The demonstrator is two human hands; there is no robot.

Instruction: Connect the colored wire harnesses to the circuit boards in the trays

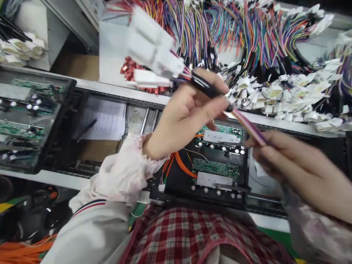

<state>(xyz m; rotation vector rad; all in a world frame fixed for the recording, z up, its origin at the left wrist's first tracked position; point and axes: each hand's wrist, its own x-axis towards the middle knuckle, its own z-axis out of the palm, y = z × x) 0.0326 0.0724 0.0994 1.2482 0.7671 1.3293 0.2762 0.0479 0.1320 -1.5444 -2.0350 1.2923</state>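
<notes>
Left hand (pixel 184 117) raised, grip pinched shut on a black wire bundle (pixel 205 84) with white plugs (pixel 151 46); right hand (pixel 297 165) reaching in, grip closed on purple wires (pixel 250 126).

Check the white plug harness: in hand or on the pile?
In hand: the left hand pinches its black-wrapped wires, and the white plugs are held up off the wire pile.

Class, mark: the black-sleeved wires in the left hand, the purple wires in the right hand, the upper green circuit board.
Black-sleeved wires (pixel 205 84): head view, on the black sleeve.
Purple wires (pixel 249 126): head view, on the middle strands.
Upper green circuit board (pixel 221 129): head view, on its green top edge.
</notes>
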